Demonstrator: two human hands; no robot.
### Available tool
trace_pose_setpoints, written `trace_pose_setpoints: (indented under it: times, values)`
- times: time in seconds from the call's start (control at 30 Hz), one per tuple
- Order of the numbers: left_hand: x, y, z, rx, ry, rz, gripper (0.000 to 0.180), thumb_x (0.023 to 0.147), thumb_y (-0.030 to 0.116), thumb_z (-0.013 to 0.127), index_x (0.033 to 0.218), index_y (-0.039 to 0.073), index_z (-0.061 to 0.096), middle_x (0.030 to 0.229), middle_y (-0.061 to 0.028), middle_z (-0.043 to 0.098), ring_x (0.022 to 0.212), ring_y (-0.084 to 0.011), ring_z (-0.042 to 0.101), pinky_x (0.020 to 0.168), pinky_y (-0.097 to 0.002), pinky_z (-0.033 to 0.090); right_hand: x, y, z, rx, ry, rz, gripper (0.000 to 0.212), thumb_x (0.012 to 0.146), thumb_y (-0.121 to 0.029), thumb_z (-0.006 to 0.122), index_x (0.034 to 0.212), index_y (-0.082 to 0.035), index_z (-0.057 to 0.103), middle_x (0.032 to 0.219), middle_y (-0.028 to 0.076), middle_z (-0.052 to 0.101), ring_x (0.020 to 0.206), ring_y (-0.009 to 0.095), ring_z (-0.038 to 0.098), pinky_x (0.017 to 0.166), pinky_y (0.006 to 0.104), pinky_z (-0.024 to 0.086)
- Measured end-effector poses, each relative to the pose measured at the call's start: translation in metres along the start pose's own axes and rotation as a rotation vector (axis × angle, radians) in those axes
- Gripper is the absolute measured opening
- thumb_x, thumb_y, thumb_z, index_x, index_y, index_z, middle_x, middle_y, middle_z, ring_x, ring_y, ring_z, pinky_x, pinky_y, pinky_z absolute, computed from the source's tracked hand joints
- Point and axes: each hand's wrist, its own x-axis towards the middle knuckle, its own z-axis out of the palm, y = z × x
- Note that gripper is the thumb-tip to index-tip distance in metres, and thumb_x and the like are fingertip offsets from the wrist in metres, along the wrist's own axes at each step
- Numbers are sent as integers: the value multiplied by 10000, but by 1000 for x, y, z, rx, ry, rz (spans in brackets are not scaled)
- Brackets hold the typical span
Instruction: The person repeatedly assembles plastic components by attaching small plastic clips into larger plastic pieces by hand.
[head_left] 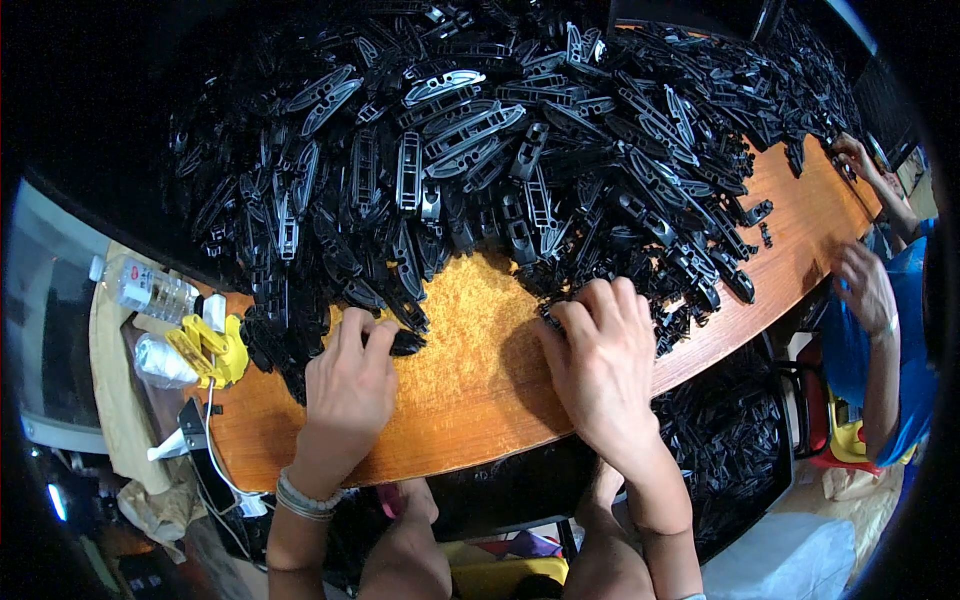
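Observation:
A large heap of black plastic parts point(465, 140), many long and boat-shaped with slots, covers the far side of the wooden table point(480, 420). At the heap's near left edge, my left hand point(350, 385) is closed with bent fingers around a black plastic part point(408, 343), whose end sticks out to the right of them. My right hand point(605, 360) reaches into a scatter of small black pieces point(675, 305) at the near right. Its fingers are curled downward and closed, and the back of the hand hides what they hold, if anything.
At the left lie a clear plastic bottle point(150, 290), a yellow clamp-like tool point(210, 350), a spool of white thread point(163, 360) and a phone with a cable point(205, 450). Below the table's right edge sits a bin of black parts point(725, 450). A co-worker's hands point(865, 285) work at the right.

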Motion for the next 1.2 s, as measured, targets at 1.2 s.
trace_pose_setpoints:
  times: [1.2]
  values:
    - [19,36,21,-1546,-193,-128,243,846,-90,579,1084,-76,532,946,-148,633,848,-186,666,752,-271,565,-19,1,8,959,152,68,159,748,90,664,893,23,661,869,126,634,764,178,597,653,267,474]
